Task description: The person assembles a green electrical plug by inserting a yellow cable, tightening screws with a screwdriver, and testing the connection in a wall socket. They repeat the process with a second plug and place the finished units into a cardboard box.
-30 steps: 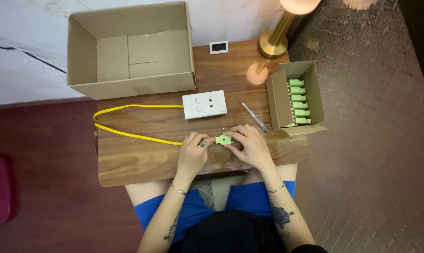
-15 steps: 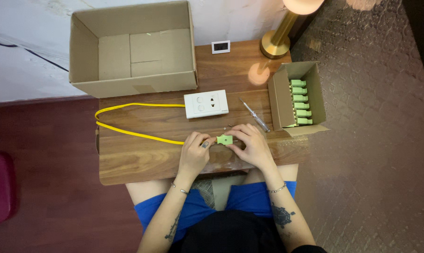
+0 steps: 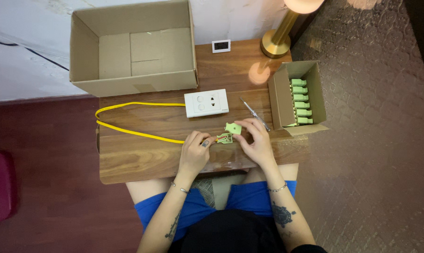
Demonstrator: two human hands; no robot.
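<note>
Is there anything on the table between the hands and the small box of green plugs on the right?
Almost nothing. The right hand, holding a green plug cover, sits close to the small cardboard box of green plugs. Only the slim screwdriver lies between them, on the wooden table.

Bare tabletop [image 3: 141, 159] left of the yellow cable [image 3: 137, 133]; screwdriver [image 3: 254, 112] and small box [image 3: 299, 96] (open-topped) crowding the right.
</note>
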